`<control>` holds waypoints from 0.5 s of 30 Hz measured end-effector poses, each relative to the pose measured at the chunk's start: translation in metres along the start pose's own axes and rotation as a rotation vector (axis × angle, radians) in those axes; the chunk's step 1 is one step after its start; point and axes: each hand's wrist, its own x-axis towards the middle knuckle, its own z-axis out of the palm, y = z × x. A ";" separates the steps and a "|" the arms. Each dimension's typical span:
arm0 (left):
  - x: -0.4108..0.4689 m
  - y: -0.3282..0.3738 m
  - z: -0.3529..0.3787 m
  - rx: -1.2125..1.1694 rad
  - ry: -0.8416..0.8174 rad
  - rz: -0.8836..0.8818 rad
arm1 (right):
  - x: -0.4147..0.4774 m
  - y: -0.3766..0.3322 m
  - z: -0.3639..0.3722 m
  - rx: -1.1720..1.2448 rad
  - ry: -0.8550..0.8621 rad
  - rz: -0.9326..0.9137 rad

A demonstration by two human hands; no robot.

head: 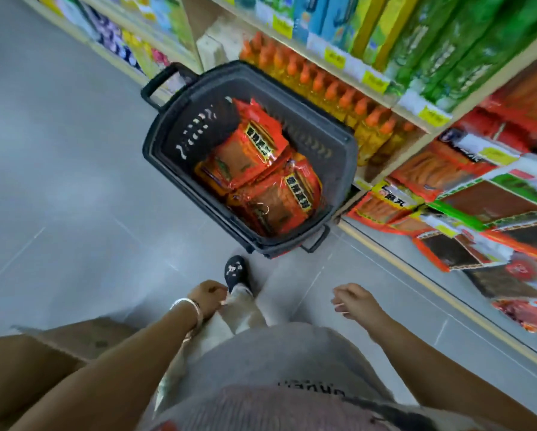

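Note:
A dark plastic shopping basket point(167, 141) stands on the grey floor ahead of me, close to the shelf on the right. Inside it lie orange-red snack packets point(261, 169) with yellow labels. Its pull handle point(160, 85) sticks out at the far left end. My left hand point(208, 295), with a silver bracelet on the wrist, hangs low with loosely curled fingers and holds nothing. My right hand point(351, 298) hangs at the same height, fingers relaxed and empty. Both hands are well short of the basket.
Shelves run along the right: orange-capped bottles point(332, 91), green and yellow boxes point(422, 35) above, red snack packs point(466, 219) lower down. A cardboard box point(34, 365) sits on the floor at my left. My foot point(237, 270) is just before the basket.

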 end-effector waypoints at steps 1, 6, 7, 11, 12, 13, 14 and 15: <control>0.008 0.012 -0.015 -0.038 0.003 0.013 | 0.005 -0.025 0.009 0.007 -0.004 -0.042; 0.039 0.085 -0.074 -0.088 -0.037 0.225 | 0.045 -0.146 0.042 0.116 -0.022 -0.182; 0.046 0.099 -0.082 -0.110 -0.044 0.249 | 0.055 -0.164 0.046 0.133 -0.022 -0.193; 0.081 0.144 -0.106 -0.193 -0.045 0.262 | 0.104 -0.212 0.055 0.170 -0.051 -0.155; 0.092 0.152 -0.109 -0.203 -0.042 0.251 | 0.118 -0.218 0.056 0.189 -0.044 -0.126; 0.102 0.159 -0.111 -0.212 -0.038 0.240 | 0.133 -0.223 0.057 0.197 -0.029 -0.102; 0.114 0.164 -0.112 -0.227 -0.036 0.227 | 0.148 -0.226 0.058 0.198 -0.010 -0.082; 0.126 0.168 -0.112 -0.250 -0.036 0.210 | 0.163 -0.229 0.059 0.197 0.012 -0.067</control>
